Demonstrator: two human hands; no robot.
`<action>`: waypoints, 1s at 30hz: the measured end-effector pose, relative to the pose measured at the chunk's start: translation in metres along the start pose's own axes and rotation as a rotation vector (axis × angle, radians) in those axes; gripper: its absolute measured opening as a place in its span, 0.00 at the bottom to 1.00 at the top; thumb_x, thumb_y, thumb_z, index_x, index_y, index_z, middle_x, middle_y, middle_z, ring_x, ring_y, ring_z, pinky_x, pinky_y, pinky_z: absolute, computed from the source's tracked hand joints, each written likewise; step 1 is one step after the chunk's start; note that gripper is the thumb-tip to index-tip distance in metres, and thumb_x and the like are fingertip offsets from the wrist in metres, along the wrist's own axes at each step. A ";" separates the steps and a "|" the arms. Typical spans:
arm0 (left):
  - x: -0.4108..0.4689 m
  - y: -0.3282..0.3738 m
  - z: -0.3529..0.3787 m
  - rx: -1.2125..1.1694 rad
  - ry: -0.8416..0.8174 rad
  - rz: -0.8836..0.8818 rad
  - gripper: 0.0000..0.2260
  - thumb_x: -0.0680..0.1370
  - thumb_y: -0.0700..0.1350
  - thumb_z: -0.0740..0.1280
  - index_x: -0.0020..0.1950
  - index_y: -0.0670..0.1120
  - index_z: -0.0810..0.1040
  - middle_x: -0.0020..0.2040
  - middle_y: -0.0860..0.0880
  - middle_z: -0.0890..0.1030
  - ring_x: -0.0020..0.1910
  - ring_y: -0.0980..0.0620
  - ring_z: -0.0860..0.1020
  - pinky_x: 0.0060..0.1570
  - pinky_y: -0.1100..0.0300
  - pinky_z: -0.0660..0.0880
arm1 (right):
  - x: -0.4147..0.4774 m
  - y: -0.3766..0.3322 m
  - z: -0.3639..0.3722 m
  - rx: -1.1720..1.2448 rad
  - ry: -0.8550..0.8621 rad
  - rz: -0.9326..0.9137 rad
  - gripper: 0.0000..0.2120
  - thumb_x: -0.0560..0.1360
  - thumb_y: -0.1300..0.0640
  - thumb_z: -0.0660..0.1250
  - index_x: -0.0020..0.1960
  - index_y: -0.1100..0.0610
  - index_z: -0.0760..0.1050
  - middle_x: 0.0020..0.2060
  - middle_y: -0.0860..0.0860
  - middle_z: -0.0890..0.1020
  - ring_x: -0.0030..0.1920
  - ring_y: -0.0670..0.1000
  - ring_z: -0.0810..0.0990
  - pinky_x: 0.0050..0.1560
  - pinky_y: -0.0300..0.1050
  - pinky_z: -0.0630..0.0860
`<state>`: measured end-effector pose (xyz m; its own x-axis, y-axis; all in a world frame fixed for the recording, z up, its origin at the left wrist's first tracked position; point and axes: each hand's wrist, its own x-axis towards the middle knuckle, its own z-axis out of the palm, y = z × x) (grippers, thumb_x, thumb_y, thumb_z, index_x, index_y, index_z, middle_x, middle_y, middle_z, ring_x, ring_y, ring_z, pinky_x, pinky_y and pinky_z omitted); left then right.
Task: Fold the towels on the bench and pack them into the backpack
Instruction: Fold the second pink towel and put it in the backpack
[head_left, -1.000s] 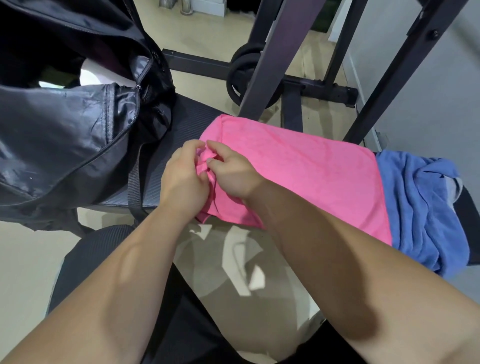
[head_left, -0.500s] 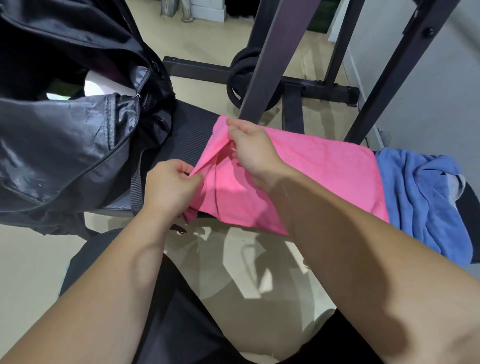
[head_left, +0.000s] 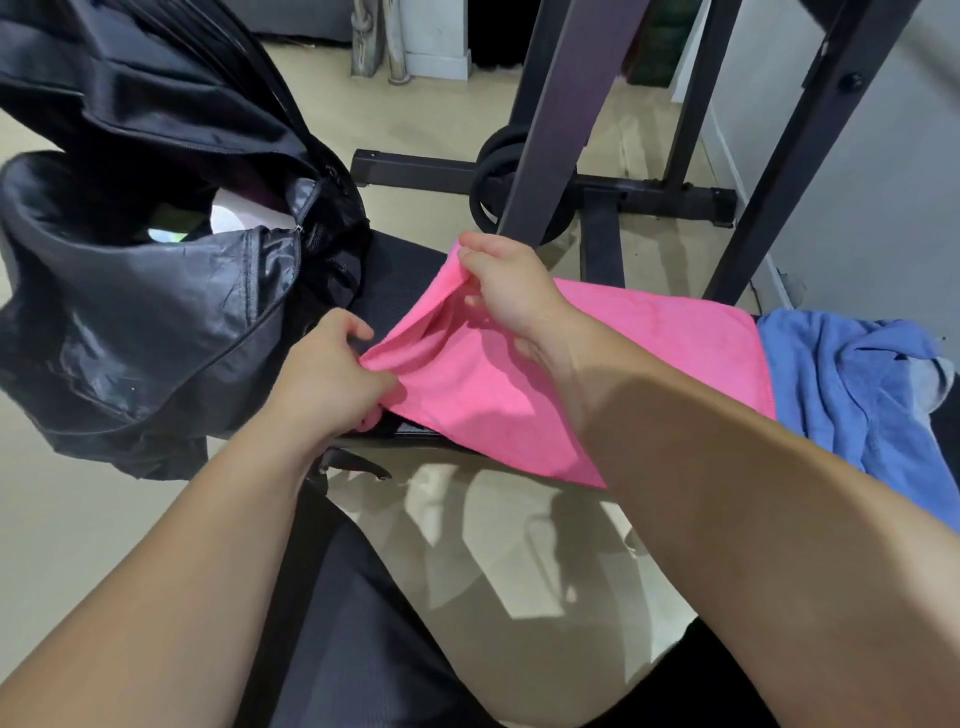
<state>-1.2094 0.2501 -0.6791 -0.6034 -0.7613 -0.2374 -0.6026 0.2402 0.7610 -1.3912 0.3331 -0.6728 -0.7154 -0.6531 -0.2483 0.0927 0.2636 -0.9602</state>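
Black worktop (head_left: 388, 283) carries a pink towel (head_left: 649, 358); the left hand (head_left: 332, 376) pinches its near corner, the right hand (head_left: 511, 291) grips its far corner.

We cannot see the fingertips of the left hand (head_left: 332, 374), tucked under the near corner of the pink towel (head_left: 467, 384), and the forearm behind the right hand (head_left: 509, 296) covers that towel's near right part. The backpack (head_left: 156, 332) runs off the top and left edges, and in its open mouth we make out only white and green scraps, too hidden to name. The bench (head_left: 387, 291) shows only as a dark strip, and the near end of the blue towel (head_left: 852, 384) disappears behind the same forearm.
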 end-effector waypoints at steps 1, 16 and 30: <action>0.000 0.002 0.000 0.034 -0.011 0.014 0.16 0.68 0.38 0.71 0.53 0.50 0.73 0.32 0.43 0.82 0.25 0.44 0.80 0.28 0.54 0.76 | 0.000 -0.001 0.000 -0.001 -0.013 0.006 0.20 0.83 0.55 0.61 0.74 0.51 0.72 0.37 0.51 0.75 0.34 0.52 0.70 0.41 0.49 0.68; 0.019 -0.022 0.018 0.544 0.052 0.080 0.10 0.68 0.48 0.72 0.45 0.48 0.75 0.43 0.48 0.78 0.44 0.42 0.77 0.41 0.53 0.74 | 0.002 0.003 -0.002 0.019 0.021 -0.043 0.21 0.81 0.56 0.64 0.74 0.55 0.72 0.43 0.52 0.81 0.40 0.52 0.75 0.43 0.50 0.73; 0.008 -0.019 0.000 0.276 0.082 0.079 0.17 0.77 0.50 0.64 0.30 0.43 0.71 0.26 0.48 0.75 0.33 0.43 0.74 0.31 0.55 0.68 | 0.005 -0.006 0.014 -0.111 0.010 -0.113 0.23 0.81 0.56 0.66 0.74 0.60 0.71 0.71 0.52 0.75 0.69 0.51 0.75 0.72 0.49 0.70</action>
<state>-1.2027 0.2395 -0.6951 -0.6167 -0.7772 -0.1253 -0.6814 0.4473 0.5793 -1.3857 0.3176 -0.6698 -0.7237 -0.6762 -0.1380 -0.0653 0.2662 -0.9617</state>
